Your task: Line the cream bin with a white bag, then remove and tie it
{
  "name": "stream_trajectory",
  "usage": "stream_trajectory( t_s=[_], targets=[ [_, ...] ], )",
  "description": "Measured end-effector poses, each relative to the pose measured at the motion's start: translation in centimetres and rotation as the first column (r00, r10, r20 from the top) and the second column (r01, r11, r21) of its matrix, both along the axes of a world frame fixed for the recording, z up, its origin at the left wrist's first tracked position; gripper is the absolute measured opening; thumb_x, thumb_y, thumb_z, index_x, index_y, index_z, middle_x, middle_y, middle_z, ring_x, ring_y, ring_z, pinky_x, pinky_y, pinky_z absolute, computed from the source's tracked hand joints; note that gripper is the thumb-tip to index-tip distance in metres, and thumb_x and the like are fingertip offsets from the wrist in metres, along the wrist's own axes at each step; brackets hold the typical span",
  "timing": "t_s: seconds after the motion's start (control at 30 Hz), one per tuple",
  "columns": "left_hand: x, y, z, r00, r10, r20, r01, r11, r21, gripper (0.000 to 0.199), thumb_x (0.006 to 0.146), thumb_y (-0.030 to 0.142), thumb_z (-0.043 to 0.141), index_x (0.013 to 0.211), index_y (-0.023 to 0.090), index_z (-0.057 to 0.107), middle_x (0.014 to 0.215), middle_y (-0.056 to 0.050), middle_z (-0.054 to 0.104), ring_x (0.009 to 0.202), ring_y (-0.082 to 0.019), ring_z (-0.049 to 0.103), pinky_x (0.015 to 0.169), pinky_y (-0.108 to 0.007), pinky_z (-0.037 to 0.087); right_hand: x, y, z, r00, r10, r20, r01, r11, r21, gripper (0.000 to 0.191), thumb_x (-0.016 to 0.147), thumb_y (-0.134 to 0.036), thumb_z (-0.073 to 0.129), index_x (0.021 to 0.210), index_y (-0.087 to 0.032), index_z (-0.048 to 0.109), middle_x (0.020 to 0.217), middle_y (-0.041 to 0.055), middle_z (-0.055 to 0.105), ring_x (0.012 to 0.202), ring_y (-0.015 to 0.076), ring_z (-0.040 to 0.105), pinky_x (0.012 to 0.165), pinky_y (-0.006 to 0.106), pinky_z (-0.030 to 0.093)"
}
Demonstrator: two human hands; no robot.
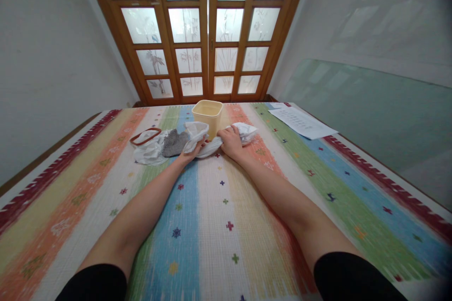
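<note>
Both my hands grip a white, crumpled piece that looks like a thin plastic bag or soft cloth (210, 149), stretched and bunched between them. My left hand (192, 152) is closed on its left part, and a loose flap rises over the fingers. On the right, my right hand (230, 141) is wrapped round the other part, with a white bunch sticking out past it. Just behind the hands stands a cream-yellow plastic bin (213, 124), upright. A grey fabric piece (173, 142) lies left of my left hand, beside a crumpled white heap (150, 152).
A brown oval band (146, 136) rests on the white heap at the left. Printed sheets of paper (302, 121) lie at the far right of the table. A striped, patterned cloth (212, 225) covers the table. Wooden glass-paned doors (208, 47) stand beyond its far edge.
</note>
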State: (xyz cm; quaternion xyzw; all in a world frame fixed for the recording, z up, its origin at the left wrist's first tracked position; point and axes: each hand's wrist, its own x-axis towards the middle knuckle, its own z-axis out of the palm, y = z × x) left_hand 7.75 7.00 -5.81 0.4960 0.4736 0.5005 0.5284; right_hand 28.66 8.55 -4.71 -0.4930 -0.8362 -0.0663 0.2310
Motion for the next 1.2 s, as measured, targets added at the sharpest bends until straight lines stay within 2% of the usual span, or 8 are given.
stream_trajectory(
  t_s=[0.1,0.17,0.3,0.5,0.63,0.87,0.97,1.2],
  targets=[
    [-0.2,0.2,-0.2,0.999,0.008,-0.053,-0.006,0.999,0.04,0.049,0.094,0.06,0.063,0.069,0.017,0.067,0.059,-0.001,0.057,0.047,-0.01,0.037,0.047,-0.025,0.026,-0.5,-0.4,0.2,0.999,0.04,0.017,-0.04,0.999,0.016,0.037,0.086,-0.009,0.055,0.116,-0.021,0.071,0.114,0.0109,0.073,0.123,0.0285,0.053,0.125,0.049,0.012],
    [-0.4,0.1,-0.1,0.998,0.004,-0.064,0.0,0.998,0.062,0.055,0.095,0.065,0.058,0.071,0.016,0.066,0.062,-0.001,0.059,0.046,-0.008,0.036,0.045,-0.025,0.025,-0.8,-0.6,0.2,0.996,0.085,0.023,-0.085,0.996,-0.009,0.037,0.087,-0.009,0.054,0.117,-0.021,0.071,0.116,0.0116,0.072,0.122,0.0279,0.055,0.122,0.045,0.024],
    [-0.6,0.0,-0.1,1.0,-0.016,-0.014,0.017,0.997,0.069,0.054,0.096,0.064,0.058,0.071,0.016,0.063,0.065,-0.002,0.06,0.044,-0.006,0.037,0.045,-0.024,0.025,-0.9,-0.6,0.0,0.989,0.15,0.013,-0.146,0.975,-0.17,0.04,0.085,-0.006,0.054,0.119,-0.02,0.068,0.116,0.0091,0.074,0.11,0.0239,0.064,0.095,0.031,0.044],
    [-0.2,0.1,-0.1,0.999,-0.005,-0.033,0.008,0.998,0.069,0.051,0.101,0.054,0.053,0.071,0.015,0.065,0.064,-0.002,0.059,0.042,-0.006,0.037,0.045,-0.025,0.024,-0.5,0.2,-0.4,0.99,0.107,0.093,-0.077,0.956,-0.285,0.032,0.086,-0.007,0.055,0.112,-0.018,0.069,0.115,0.0102,0.077,0.106,0.0221,0.068,0.087,0.026,0.045],
    [-0.1,0.1,-0.1,0.999,0.004,-0.044,0.001,0.994,0.106,0.051,0.102,0.054,0.051,0.072,0.015,0.067,0.067,-0.003,0.063,0.044,-0.007,0.04,0.049,-0.024,0.032,-0.3,0.3,-0.1,0.984,0.12,0.132,-0.076,0.951,-0.301,0.028,0.089,-0.011,0.056,0.112,-0.019,0.07,0.115,0.0109,0.078,0.106,0.0231,0.07,0.085,0.027,0.045],
    [-0.9,0.6,-1.1,0.993,-0.029,0.114,0.017,0.994,0.104,0.052,0.094,0.066,0.058,0.078,0.017,0.068,0.074,-0.006,0.069,0.073,-0.017,0.064,0.073,-0.026,0.051,0.0,-0.4,0.9,0.984,0.018,0.177,0.022,0.975,-0.219,0.024,0.095,-0.021,0.055,0.112,-0.019,0.072,0.108,0.0134,0.079,0.098,0.0277,0.072,0.08,0.032,0.045],
    [-1.2,1.2,-1.7,0.987,-0.021,0.161,0.003,0.994,0.112,0.054,0.089,0.071,0.059,0.087,0.018,0.071,0.083,-0.006,0.073,0.084,-0.02,0.068,0.08,-0.029,0.053,0.2,-0.6,1.3,0.983,-0.021,0.182,0.058,0.977,-0.204,0.025,0.099,-0.028,0.053,0.112,-0.02,0.073,0.106,0.0126,0.08,0.095,0.0266,0.073,0.078,0.031,0.044],
    [-1.0,0.8,-1.9,0.979,-0.141,0.147,0.124,0.985,0.124,0.055,0.087,0.068,0.062,0.108,0.019,0.075,0.101,-0.006,0.077,0.107,-0.026,0.069,0.101,-0.036,0.05,0.5,-0.2,1.7,0.977,-0.072,0.198,0.099,0.987,-0.127,0.024,0.099,-0.031,0.052,0.107,-0.021,0.073,0.099,0.0101,0.08,0.088,0.0248,0.073,0.071,0.03,0.04]
  ],
)
